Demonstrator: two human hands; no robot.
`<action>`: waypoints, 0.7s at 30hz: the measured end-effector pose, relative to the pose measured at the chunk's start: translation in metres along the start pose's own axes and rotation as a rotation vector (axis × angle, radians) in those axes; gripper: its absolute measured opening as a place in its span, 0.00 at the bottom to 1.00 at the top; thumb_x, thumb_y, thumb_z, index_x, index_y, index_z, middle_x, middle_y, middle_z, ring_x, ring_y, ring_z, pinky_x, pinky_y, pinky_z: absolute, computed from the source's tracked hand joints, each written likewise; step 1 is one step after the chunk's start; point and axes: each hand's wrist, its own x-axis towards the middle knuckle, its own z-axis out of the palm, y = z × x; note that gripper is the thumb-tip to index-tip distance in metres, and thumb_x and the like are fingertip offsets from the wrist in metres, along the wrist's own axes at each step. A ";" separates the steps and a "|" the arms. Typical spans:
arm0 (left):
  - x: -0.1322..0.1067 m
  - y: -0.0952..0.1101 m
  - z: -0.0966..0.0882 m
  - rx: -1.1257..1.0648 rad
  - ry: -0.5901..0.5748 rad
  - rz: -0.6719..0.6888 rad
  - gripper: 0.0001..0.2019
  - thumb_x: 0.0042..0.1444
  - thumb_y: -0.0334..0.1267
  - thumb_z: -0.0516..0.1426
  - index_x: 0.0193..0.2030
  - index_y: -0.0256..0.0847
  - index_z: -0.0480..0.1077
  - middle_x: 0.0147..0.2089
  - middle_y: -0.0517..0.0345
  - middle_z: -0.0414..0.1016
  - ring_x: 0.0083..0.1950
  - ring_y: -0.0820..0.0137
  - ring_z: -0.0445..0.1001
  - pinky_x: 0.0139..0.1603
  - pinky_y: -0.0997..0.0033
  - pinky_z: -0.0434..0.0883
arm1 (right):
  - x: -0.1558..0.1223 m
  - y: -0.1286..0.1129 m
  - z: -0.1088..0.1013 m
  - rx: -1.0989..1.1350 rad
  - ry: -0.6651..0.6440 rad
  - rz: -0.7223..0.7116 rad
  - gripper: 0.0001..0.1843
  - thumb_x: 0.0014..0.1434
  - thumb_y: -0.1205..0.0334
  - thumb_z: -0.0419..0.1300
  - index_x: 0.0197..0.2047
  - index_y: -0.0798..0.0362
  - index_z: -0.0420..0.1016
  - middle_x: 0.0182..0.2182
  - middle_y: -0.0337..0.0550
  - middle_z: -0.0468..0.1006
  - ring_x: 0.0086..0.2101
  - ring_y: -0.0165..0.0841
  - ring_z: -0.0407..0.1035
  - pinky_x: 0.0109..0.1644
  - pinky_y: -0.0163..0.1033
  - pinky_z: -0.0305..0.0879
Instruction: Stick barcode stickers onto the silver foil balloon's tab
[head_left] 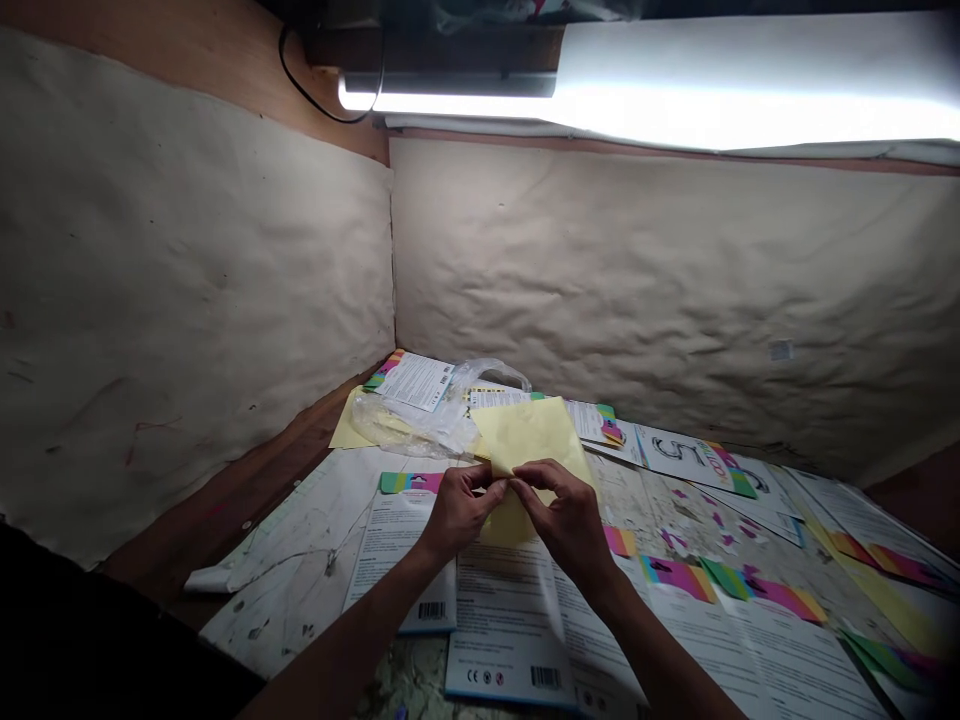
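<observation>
The yellow sheet (529,440) sits at the centre of our view, gathered between our hands just above the printed leaflets, and we judge it thin, light and soft, quick to flop or crease, so it is best taken by its edges between finger and thumb. Starting from the left, a marked white sheet (285,570) lies at eight o'clock from the hands, and a crumpled plastic bag (412,420) lies at eleven o'clock, partly over a second yellow sheet (346,425). Our left hand (461,510) grasps the yellow sheet in a pinch, and our right hand (566,515) grasps it just beside, the two nearly touching. A leaflet (510,630) lies below them at six o'clock. A card printed with a large 5 (690,460) lies at two o'clock, and coloured strips (679,578) lie at four o'clock. Our fingers hide the pinched spot, so we cannot tell how many layers they hold, and the papers at the right run out of view.
</observation>
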 end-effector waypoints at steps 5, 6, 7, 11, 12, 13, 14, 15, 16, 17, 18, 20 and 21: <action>-0.002 -0.001 0.004 0.089 -0.032 0.033 0.13 0.55 0.40 0.59 0.44 0.39 0.80 0.38 0.52 0.81 0.40 0.60 0.77 0.40 0.68 0.72 | -0.001 0.001 -0.006 -0.028 -0.011 -0.010 0.07 0.61 0.64 0.58 0.36 0.51 0.79 0.34 0.44 0.80 0.35 0.37 0.75 0.39 0.40 0.71; -0.003 -0.002 0.004 0.092 -0.041 0.035 0.13 0.55 0.39 0.59 0.44 0.38 0.79 0.39 0.52 0.80 0.40 0.60 0.77 0.40 0.68 0.73 | -0.001 0.001 -0.008 -0.025 -0.021 0.000 0.07 0.61 0.63 0.58 0.36 0.51 0.79 0.34 0.44 0.80 0.34 0.37 0.75 0.38 0.39 0.71; -0.003 -0.003 0.005 0.094 -0.057 0.032 0.13 0.55 0.40 0.59 0.45 0.38 0.79 0.39 0.52 0.80 0.40 0.60 0.77 0.39 0.68 0.73 | -0.001 0.002 -0.010 -0.021 -0.027 0.014 0.07 0.61 0.63 0.58 0.35 0.51 0.78 0.33 0.43 0.80 0.34 0.36 0.74 0.37 0.39 0.70; -0.002 -0.008 0.002 0.133 -0.003 0.001 0.13 0.55 0.42 0.59 0.44 0.39 0.79 0.38 0.52 0.80 0.39 0.61 0.77 0.38 0.69 0.73 | -0.005 0.014 -0.031 -0.037 0.044 0.070 0.08 0.63 0.60 0.57 0.36 0.52 0.76 0.32 0.43 0.79 0.31 0.35 0.73 0.35 0.38 0.71; 0.000 -0.009 0.001 0.132 0.062 -0.002 0.13 0.55 0.42 0.60 0.43 0.38 0.79 0.38 0.52 0.80 0.39 0.62 0.77 0.38 0.69 0.73 | -0.008 0.020 -0.041 -0.065 0.080 0.065 0.08 0.63 0.59 0.56 0.36 0.52 0.76 0.33 0.43 0.78 0.31 0.34 0.73 0.35 0.38 0.71; 0.001 -0.010 -0.001 0.120 0.137 -0.002 0.13 0.54 0.43 0.61 0.42 0.38 0.79 0.37 0.52 0.80 0.38 0.63 0.77 0.38 0.70 0.73 | -0.013 0.027 -0.051 -0.111 0.107 0.046 0.08 0.63 0.60 0.56 0.37 0.52 0.75 0.34 0.44 0.78 0.32 0.34 0.73 0.36 0.38 0.71; 0.003 -0.010 -0.003 0.093 0.210 0.000 0.14 0.53 0.43 0.62 0.42 0.37 0.79 0.37 0.53 0.80 0.38 0.63 0.77 0.38 0.71 0.73 | -0.019 0.035 -0.061 -0.174 0.115 0.013 0.08 0.63 0.61 0.56 0.37 0.52 0.75 0.35 0.44 0.78 0.33 0.34 0.73 0.37 0.38 0.71; 0.005 -0.010 -0.005 0.058 0.269 0.001 0.14 0.52 0.44 0.62 0.42 0.37 0.78 0.37 0.53 0.80 0.38 0.64 0.77 0.39 0.71 0.73 | -0.026 0.043 -0.070 -0.249 0.103 -0.030 0.07 0.63 0.62 0.56 0.37 0.52 0.75 0.35 0.44 0.78 0.34 0.34 0.73 0.38 0.38 0.71; 0.007 -0.010 -0.007 0.021 0.317 0.000 0.15 0.51 0.44 0.63 0.42 0.36 0.78 0.38 0.52 0.80 0.38 0.65 0.77 0.40 0.71 0.73 | -0.035 0.052 -0.078 -0.328 0.070 -0.076 0.07 0.63 0.63 0.56 0.38 0.52 0.76 0.35 0.44 0.78 0.35 0.34 0.73 0.38 0.38 0.70; 0.008 -0.010 -0.008 -0.011 0.351 -0.001 0.16 0.51 0.45 0.63 0.42 0.35 0.77 0.38 0.52 0.80 0.38 0.65 0.77 0.40 0.71 0.73 | -0.043 0.060 -0.085 -0.402 0.022 -0.121 0.07 0.63 0.65 0.56 0.38 0.53 0.76 0.35 0.44 0.78 0.35 0.34 0.73 0.39 0.38 0.70; 0.008 -0.009 -0.008 -0.034 0.373 -0.002 0.17 0.51 0.45 0.64 0.42 0.35 0.77 0.38 0.52 0.80 0.38 0.65 0.77 0.40 0.71 0.73 | -0.051 0.067 -0.089 -0.463 -0.030 -0.157 0.07 0.63 0.66 0.56 0.38 0.53 0.76 0.35 0.44 0.79 0.35 0.33 0.74 0.38 0.37 0.69; 0.008 -0.006 -0.009 -0.046 0.394 -0.001 0.17 0.50 0.45 0.64 0.42 0.33 0.77 0.37 0.52 0.79 0.39 0.65 0.76 0.40 0.71 0.74 | -0.065 0.080 -0.091 -0.534 -0.118 -0.202 0.07 0.63 0.67 0.56 0.39 0.54 0.76 0.35 0.44 0.79 0.34 0.31 0.74 0.36 0.34 0.68; 0.007 -0.005 -0.009 -0.039 0.396 -0.001 0.17 0.51 0.45 0.64 0.42 0.33 0.77 0.37 0.52 0.79 0.39 0.64 0.76 0.40 0.71 0.74 | -0.070 0.085 -0.089 -0.552 -0.145 -0.216 0.08 0.64 0.67 0.55 0.39 0.54 0.76 0.36 0.45 0.79 0.34 0.31 0.74 0.35 0.33 0.68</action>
